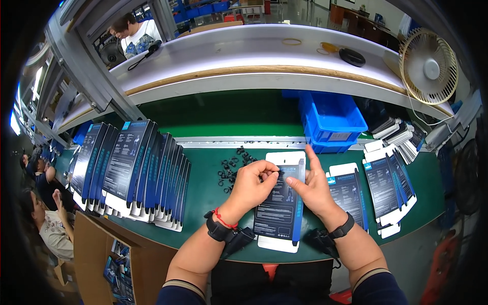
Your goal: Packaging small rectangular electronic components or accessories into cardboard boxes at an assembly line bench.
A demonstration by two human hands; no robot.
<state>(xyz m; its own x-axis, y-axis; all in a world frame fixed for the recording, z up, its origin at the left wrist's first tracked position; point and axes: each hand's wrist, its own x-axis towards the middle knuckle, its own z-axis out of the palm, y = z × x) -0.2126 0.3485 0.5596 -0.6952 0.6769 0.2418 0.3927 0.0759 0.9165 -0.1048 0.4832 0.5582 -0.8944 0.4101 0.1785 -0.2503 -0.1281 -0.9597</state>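
Note:
A flat dark box sleeve [277,211] with white end flaps and a blue side strip lies in front of me on the green table. Over its upper left part, my left hand [252,185] is closed in a pinch; what the fingertips hold is too small and hidden to make out. My right hand [316,189] is at the sleeve's upper right edge, its thumb over the printed face and its index finger stretched out. Left of the sleeve is a loose pile of small black plastic pieces [227,172], partly behind my left hand.
Rows of similar flat boxes [127,165] stand at the left; more boxes [384,190] lie at the right. Stacked blue bins [333,124] sit at the back, below a white shelf [244,56] with a fan [429,66]. A cardboard carton [96,244] stands lower left. Other people are beyond.

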